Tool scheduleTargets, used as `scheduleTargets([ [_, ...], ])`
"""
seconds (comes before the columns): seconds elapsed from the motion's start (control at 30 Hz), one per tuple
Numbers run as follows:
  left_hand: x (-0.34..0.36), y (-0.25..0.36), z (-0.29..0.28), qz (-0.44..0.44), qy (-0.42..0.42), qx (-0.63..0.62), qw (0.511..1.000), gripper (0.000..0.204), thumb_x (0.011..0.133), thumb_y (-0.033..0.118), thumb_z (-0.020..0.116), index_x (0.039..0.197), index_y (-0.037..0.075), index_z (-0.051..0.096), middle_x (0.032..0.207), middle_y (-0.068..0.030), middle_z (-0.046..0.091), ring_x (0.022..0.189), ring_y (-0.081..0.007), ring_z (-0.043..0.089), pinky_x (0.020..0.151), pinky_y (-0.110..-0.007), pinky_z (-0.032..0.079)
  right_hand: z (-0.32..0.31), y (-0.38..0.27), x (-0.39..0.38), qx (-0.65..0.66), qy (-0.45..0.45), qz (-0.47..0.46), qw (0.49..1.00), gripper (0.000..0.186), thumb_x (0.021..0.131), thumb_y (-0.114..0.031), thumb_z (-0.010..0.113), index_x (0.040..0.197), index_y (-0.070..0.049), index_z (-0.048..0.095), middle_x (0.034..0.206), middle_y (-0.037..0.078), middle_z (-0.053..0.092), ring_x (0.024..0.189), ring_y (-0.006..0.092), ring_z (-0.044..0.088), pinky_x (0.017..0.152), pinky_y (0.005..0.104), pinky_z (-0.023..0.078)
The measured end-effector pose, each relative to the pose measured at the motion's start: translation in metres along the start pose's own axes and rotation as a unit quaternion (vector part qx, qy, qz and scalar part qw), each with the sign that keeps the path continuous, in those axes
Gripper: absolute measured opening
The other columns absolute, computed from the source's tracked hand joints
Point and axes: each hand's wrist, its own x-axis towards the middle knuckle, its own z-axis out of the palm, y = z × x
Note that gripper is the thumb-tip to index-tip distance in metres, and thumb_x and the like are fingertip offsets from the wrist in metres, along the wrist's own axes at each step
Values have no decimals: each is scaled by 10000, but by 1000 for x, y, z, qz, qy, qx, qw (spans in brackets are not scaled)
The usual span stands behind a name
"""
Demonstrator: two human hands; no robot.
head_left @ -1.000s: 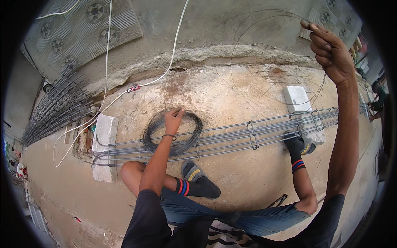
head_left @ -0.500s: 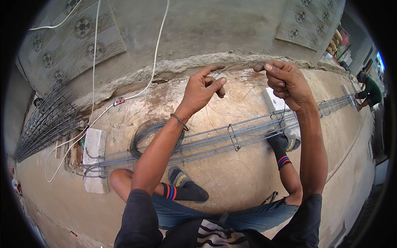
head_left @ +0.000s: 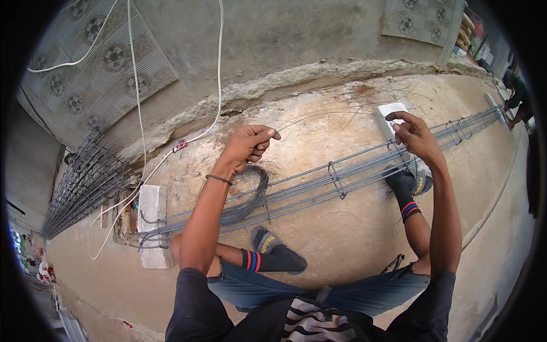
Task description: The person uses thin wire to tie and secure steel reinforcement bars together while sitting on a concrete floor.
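Downward wide fisheye view from the head

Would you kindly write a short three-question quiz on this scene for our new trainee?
1. What does the left end of the steel bars rest on: (a) a wooden stool, (b) a pale block, (c) a metal bucket?
2. True or false: a dark band circles the person's left wrist.
3. Fill in: the thin wire arcs from the left hand toward the ____.

Key: 1. b; 2. true; 3. right hand.
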Motion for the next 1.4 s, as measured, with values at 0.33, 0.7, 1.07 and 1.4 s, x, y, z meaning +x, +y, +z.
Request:
scheduleTargets([
  [0.33,22,-4,85,3,-134,90,987,279,949,293,709,926,17,741,573,63,454,475,-25,322,421,-226,208,117,-24,-15,-35,-101,-278,955,437,910,-259,712,1273,-40,604,987,174,699,883,267,690,772,394,534],
  [0.7,-1,-19,48,-25,-101,-11,994,268,994,159,626,1122,-67,692,633,-9,543,503,-40,417,426,-197,331,100,9,-25,1,-27,-103,994,179,949,-106,633,1097,-51,716,674,88,616,596,147,552,596,328,467],
  [1.07,9,-41,67,22,-102,-69,992,364,1009,209,604,1227,-83,619,913,-162,711,663,-107,612,539,-208,482,130,11,-37,-47,0,-221,974,213,937,-105,644,1130,-46,713,924,152,734,784,274,706,696,362,530],
  [1.4,-41,-80,117,119,126,-348,921,552,1038,331,532,1363,-109,452,1265,-269,604,1171,-344,631,1031,-436,535,157,-2,-66,164,116,-108,974,224,993,-88,607,1178,2,697,765,3,624,637,47,495,558,214,403],
])
